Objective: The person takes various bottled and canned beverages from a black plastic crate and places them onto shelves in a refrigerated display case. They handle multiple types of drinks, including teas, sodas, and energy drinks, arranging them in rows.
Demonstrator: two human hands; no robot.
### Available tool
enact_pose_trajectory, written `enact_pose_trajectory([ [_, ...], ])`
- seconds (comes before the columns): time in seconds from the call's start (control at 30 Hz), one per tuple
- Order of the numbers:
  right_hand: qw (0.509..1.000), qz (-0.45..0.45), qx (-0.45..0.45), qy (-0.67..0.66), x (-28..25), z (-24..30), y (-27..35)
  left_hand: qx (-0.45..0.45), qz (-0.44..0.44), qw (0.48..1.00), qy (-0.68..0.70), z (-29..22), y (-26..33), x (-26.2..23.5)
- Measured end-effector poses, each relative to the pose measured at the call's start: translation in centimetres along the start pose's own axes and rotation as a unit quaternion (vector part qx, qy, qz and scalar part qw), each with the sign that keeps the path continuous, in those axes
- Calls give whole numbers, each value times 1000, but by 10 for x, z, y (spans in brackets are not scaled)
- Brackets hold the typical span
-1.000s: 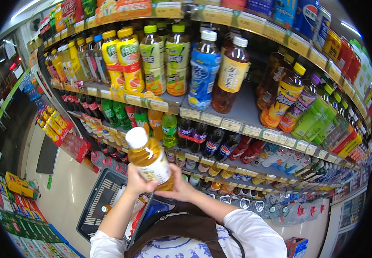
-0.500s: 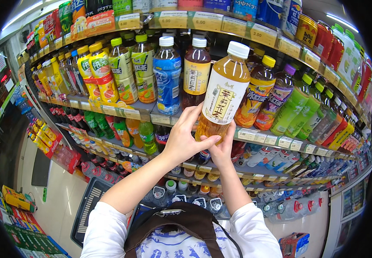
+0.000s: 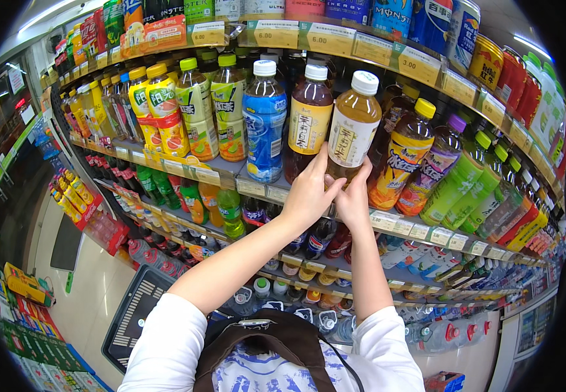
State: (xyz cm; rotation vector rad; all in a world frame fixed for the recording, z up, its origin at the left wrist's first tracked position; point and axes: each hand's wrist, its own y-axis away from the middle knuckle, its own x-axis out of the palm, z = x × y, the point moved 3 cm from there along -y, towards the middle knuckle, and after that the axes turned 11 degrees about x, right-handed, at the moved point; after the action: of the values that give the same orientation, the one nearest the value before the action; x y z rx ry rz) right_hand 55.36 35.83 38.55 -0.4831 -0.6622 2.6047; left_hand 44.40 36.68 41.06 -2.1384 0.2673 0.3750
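Note:
Both my hands are around the lower part of a tea bottle [image 3: 355, 121] with a white cap, a pale label and amber liquid. My left hand [image 3: 310, 193] grips its left side, and my right hand [image 3: 353, 196] wraps the right side, thumbs meeting in front. The bottle is upright in the shelf row; its base is hidden by my fingers. Close on its left stands a darker tea bottle [image 3: 308, 121] with a yellow label. To the right is an orange-labelled bottle [image 3: 402, 157] with a yellow cap.
A blue-labelled bottle [image 3: 266, 124] stands further left in the row. Price tags line the shelf edge [image 3: 257, 188]. Cans fill the shelf above, and more bottles stand below, such as a green one [image 3: 232, 212]. A dark basket [image 3: 133, 313] is at my lower left.
My arms have reached forward, carrying the tea bottle away from me into the shelf row beside the darker tea bottle. Both hands still hold it.

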Motion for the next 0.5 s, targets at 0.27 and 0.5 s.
enact_pose_trajectory([
  [0.27,995,18,22,100,-1,-11,-30,-8,-6,1000,-11,22,-4,25],
  [0.5,990,20,100,97,8,-47,-76,-117,-78,975,172,62,-30,61],
])
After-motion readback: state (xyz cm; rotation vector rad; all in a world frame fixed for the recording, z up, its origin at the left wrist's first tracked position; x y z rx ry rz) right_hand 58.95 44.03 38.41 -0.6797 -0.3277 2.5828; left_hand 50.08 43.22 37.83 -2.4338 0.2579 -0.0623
